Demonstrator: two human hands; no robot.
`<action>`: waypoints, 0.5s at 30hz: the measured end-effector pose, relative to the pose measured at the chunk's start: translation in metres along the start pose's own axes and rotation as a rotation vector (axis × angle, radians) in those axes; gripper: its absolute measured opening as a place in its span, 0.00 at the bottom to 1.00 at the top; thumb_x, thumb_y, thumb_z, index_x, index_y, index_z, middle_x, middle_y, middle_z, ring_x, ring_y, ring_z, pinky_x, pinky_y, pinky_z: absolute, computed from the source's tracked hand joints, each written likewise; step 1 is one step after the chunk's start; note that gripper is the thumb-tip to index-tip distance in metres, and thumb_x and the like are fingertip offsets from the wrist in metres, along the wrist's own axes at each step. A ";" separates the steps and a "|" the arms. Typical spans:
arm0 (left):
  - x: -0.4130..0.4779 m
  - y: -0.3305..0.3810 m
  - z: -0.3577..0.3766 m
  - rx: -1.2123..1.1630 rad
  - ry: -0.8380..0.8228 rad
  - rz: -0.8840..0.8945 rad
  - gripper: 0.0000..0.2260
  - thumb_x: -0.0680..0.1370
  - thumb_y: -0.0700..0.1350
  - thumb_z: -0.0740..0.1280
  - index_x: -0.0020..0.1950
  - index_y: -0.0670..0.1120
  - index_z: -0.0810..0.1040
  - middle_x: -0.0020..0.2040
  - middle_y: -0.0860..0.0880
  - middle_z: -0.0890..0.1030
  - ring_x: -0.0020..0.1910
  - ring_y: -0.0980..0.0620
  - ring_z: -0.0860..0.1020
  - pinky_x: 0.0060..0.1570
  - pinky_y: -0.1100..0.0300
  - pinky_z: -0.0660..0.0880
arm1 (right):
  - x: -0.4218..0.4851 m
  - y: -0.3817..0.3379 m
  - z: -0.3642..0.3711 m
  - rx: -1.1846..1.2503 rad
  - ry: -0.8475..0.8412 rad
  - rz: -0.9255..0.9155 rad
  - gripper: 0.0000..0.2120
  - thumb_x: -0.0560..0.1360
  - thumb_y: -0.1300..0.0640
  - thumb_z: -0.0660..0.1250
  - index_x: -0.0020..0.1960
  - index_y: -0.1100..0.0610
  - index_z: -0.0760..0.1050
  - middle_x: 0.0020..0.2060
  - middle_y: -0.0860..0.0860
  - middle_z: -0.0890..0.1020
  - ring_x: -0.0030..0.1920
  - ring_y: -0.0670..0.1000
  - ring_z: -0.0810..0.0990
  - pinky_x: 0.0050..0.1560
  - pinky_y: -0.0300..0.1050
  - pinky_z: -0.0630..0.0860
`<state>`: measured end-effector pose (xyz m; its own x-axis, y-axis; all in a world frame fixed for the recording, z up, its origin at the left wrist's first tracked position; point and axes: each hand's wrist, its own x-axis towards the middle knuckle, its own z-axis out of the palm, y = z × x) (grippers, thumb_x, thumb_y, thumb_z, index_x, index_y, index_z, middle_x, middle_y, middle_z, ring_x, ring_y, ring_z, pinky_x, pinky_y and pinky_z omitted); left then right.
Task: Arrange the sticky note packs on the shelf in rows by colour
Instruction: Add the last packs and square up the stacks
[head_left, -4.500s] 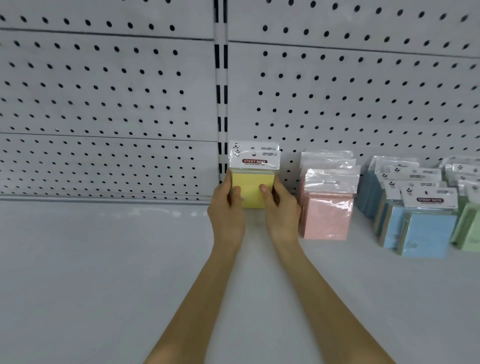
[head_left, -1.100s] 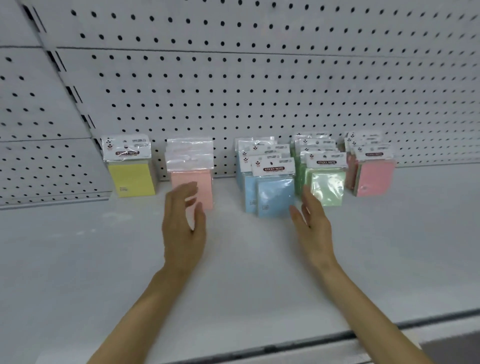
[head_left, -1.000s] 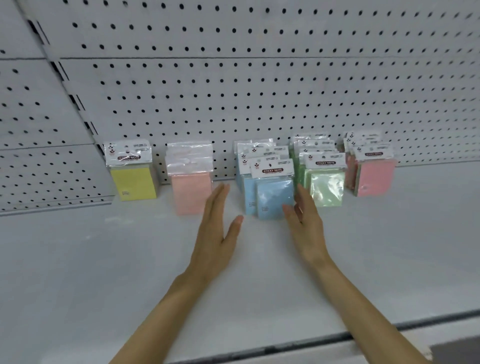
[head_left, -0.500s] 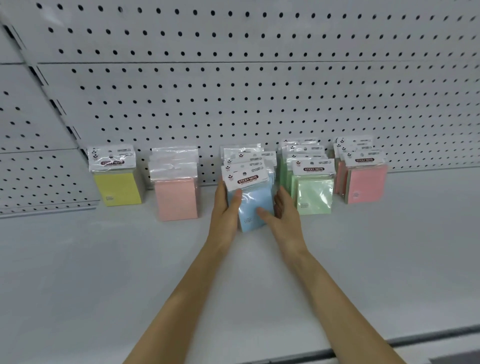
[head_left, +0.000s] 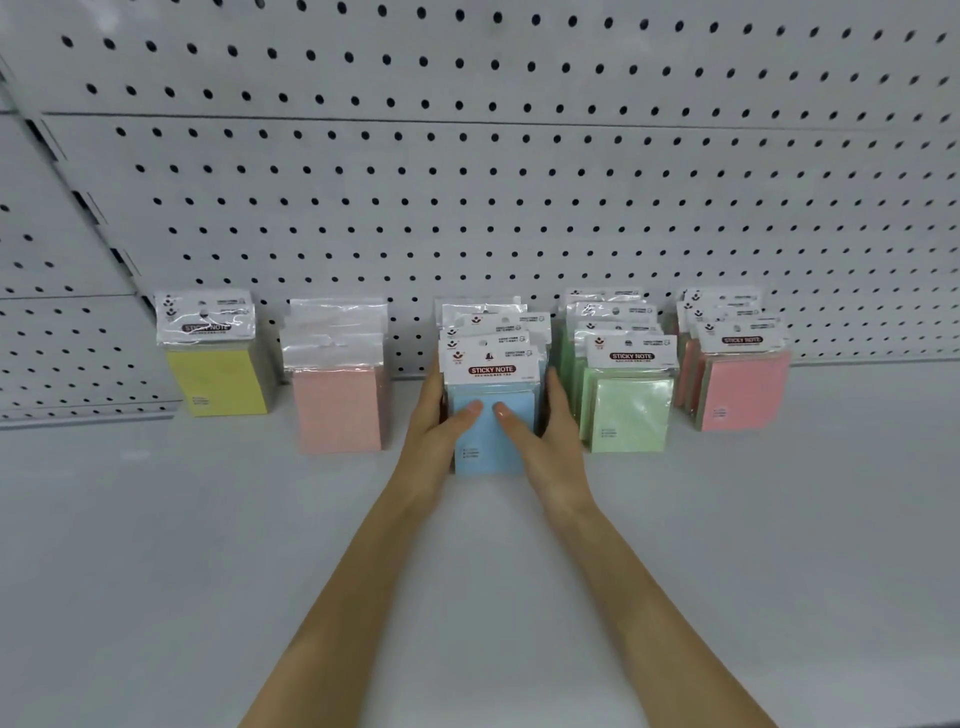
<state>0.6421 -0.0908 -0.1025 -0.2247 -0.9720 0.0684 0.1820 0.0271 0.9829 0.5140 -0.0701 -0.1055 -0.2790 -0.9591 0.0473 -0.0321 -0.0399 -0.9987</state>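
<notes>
Five rows of sticky note packs stand upright on the white shelf (head_left: 156, 545) against the pegboard: yellow (head_left: 221, 382), light pink (head_left: 337, 408), blue (head_left: 491, 441), green (head_left: 631, 413) and darker pink (head_left: 743, 395). My left hand (head_left: 434, 434) grips the left side of the blue row, its thumb on the front pack's face. On the right side my right hand (head_left: 550, 441) grips the same row, thumb also on the front. The blue packs stand straight between my palms.
A white pegboard back wall (head_left: 467, 208) rises behind the rows. A vertical slotted upright (head_left: 78, 197) runs at the left. The wide shelf surface stretches toward me in front of the packs.
Both hands left the yellow pack, swung right and closed on the blue row. The front blue pack, tilted half a second ago, now stands straight and pushed back against its row.
</notes>
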 end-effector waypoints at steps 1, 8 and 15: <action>0.000 0.000 -0.002 0.017 -0.023 0.014 0.27 0.75 0.42 0.66 0.73 0.50 0.64 0.67 0.49 0.75 0.64 0.49 0.75 0.59 0.50 0.75 | 0.001 0.001 -0.001 -0.005 -0.006 -0.003 0.36 0.72 0.53 0.72 0.75 0.51 0.58 0.66 0.47 0.74 0.64 0.45 0.74 0.64 0.50 0.73; 0.004 -0.003 -0.011 0.154 -0.033 0.095 0.23 0.77 0.42 0.65 0.72 0.49 0.67 0.67 0.49 0.75 0.65 0.52 0.74 0.61 0.52 0.75 | 0.008 -0.006 -0.016 -0.075 -0.186 -0.020 0.28 0.72 0.59 0.72 0.69 0.52 0.67 0.60 0.46 0.79 0.57 0.41 0.79 0.54 0.39 0.77; 0.006 -0.005 -0.009 0.155 0.006 0.153 0.25 0.76 0.46 0.66 0.73 0.52 0.65 0.70 0.48 0.72 0.70 0.49 0.70 0.67 0.42 0.68 | 0.011 -0.005 -0.015 -0.148 -0.199 -0.097 0.30 0.70 0.66 0.72 0.69 0.53 0.66 0.60 0.45 0.78 0.60 0.42 0.76 0.58 0.40 0.75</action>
<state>0.6481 -0.0990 -0.1082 -0.1995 -0.9552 0.2184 0.0644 0.2096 0.9757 0.4971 -0.0764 -0.0996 -0.0744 -0.9896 0.1231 -0.1937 -0.1068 -0.9752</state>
